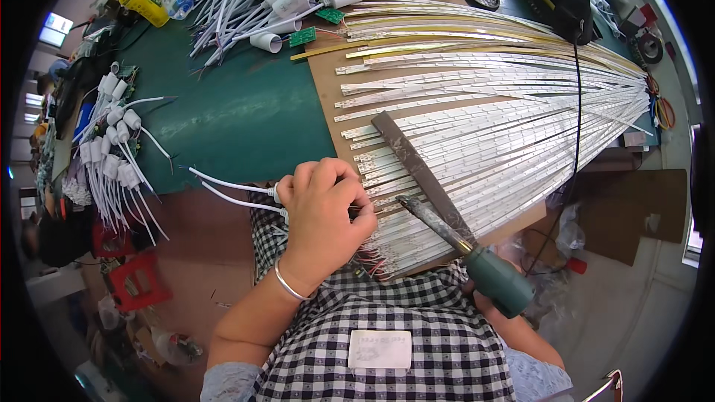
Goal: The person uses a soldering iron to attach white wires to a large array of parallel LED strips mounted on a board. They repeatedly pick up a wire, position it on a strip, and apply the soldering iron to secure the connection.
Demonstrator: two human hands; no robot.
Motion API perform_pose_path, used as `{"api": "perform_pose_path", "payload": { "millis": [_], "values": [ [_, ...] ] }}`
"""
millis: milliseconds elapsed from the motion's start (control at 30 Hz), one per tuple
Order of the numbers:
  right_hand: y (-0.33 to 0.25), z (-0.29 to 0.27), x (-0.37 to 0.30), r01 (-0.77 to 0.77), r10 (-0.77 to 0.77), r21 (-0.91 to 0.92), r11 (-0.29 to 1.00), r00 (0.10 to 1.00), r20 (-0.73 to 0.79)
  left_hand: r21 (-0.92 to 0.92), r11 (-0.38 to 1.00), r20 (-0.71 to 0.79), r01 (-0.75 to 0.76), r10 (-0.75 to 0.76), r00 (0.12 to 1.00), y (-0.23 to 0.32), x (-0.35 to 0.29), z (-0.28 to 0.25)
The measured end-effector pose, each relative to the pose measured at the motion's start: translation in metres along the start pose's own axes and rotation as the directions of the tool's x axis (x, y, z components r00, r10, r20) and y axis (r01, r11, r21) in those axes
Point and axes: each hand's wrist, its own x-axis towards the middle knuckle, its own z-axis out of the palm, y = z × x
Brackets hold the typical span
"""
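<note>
My left hand [324,208] is closed, thumb and forefinger pinched at the near-left ends of the strips. Two white cables with ribbed collars [275,193] stick out from its left side; the parts under the palm are hidden. By the fingertips is a thin wire, hard to make out. Below right, my right hand [482,302] is wrapped round the green handle of a soldering iron [436,225], largely covered by that handle. The iron's dark tip is close to my left fingertips, over the ends of the white LED strips [447,130], which fan out on brown board.
A flat dark bar [421,171] lies across the strips. White caps with cables and green circuit boards are heaped at the back [287,0] and left [112,149]. A black cord [578,119] hangs at right. A yellow bottle [143,2] stands on the green table [238,119].
</note>
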Motion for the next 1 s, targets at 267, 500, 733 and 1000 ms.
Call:
{"api": "perform_pose_path", "payload": {
  "millis": [267, 500, 733, 1000],
  "values": [
    [-0.0035, 0.001, 0.0035, 0.039, -0.039, 0.033, 0.999, 0.999, -0.016, 0.001, 1.0, -0.007, -0.002, 0.002, 1.0, 0.001, -0.0008, -0.0002],
    [-0.0023, 0.0008, 0.0019, 0.053, -0.052, 0.02, 0.998, 0.998, -0.025, -0.003, 1.0, -0.005, 0.009, -0.009, 1.0, 0.0011, -0.0025, -0.003],
    [0.0004, 0.0, -0.001, 0.015, -0.015, -0.024, 1.0, 1.0, -0.012, -0.075, 0.996, -0.043, -0.051, 0.048, 0.998, -0.0063, -0.0088, -0.0017],
    [-0.0034, 0.0006, -0.0015, 0.028, -0.027, -0.062, 0.998, 0.999, 0.017, -0.029, 0.995, -0.038, -0.091, 0.09, 0.995, -0.0043, -0.0056, -0.0017]
  ]
}}
